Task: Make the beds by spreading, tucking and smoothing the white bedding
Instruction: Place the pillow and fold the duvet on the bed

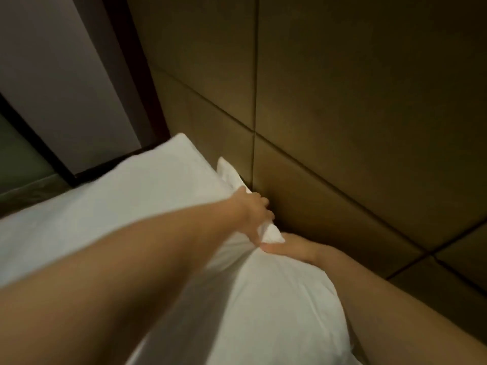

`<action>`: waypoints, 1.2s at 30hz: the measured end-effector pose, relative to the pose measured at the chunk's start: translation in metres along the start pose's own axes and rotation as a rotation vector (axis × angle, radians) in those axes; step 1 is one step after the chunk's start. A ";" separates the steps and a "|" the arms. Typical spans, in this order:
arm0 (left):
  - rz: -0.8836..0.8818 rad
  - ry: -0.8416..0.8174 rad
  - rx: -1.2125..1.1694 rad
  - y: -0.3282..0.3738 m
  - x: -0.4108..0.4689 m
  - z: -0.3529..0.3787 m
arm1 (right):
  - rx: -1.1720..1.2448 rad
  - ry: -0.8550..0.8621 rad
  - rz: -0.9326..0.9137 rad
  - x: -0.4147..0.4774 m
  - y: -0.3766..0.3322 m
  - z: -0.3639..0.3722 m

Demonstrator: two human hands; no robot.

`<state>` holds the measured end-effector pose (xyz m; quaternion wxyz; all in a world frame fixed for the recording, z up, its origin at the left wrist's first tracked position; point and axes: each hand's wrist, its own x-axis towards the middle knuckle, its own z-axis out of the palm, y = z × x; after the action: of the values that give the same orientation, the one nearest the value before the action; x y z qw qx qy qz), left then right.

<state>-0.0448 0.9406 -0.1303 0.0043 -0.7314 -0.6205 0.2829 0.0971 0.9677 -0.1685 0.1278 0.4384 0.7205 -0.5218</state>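
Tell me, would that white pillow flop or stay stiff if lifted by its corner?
Probably floppy: the pillow bunches and wrinkles where the left hand and right hand pinch its corner. Its puffed, rounded body suggests it is light for its size. Soft cloth, unlikely to break.

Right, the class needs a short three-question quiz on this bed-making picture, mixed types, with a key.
1. True or false: the left hand grips a corner of the white pillow.
2. The padded wall panels are: A white, B brown, C blue?
3. Fill in: the right hand touches the pillow beside the ____ hand.
Key: 1 true; 2 B; 3 left.
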 end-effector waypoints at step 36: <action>-0.519 0.285 -0.621 -0.021 -0.103 0.172 | -0.540 0.875 0.042 -0.003 -0.001 0.161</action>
<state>-0.1431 0.7929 -0.2252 -0.0594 -0.5491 -0.8330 -0.0315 0.0539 0.8266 -0.2341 -0.0667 0.5814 0.8068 -0.0819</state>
